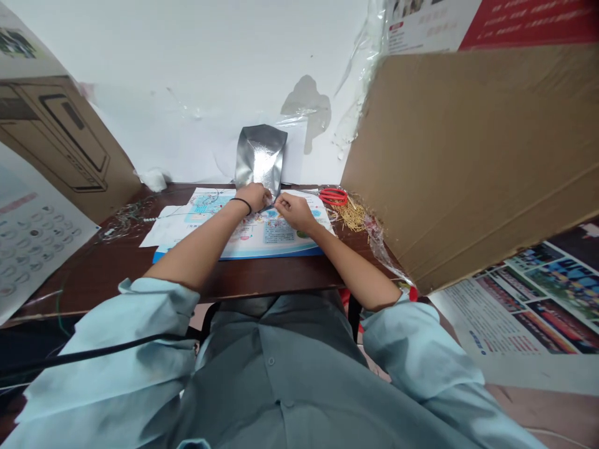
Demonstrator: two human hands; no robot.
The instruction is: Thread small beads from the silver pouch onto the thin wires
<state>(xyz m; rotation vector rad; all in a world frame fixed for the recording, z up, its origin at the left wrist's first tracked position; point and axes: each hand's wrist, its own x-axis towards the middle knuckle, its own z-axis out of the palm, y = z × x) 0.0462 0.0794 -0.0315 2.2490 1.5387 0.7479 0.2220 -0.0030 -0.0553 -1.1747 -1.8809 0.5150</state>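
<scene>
My left hand (255,196), with a black band on its wrist, is closed in a pinch at the foot of a silver foil pouch (261,149). Close beside it, my right hand (296,211) also has its fingers pressed together. Whatever lies between the fingertips is too small to make out. Both hands are over a printed sheet (238,244) with a blue edge, on which small bits are scattered. Red-handled scissors (333,197) lie right of my right hand, beside a pile of thin gold-coloured pieces (352,217).
Cardboard panels, one on the left (60,137) and one on the right (468,149), wall in the dark brown table (262,274). Clear strands (126,221) lie at the left, near a white wad (154,179). A plastic bag (381,243) lies at the right.
</scene>
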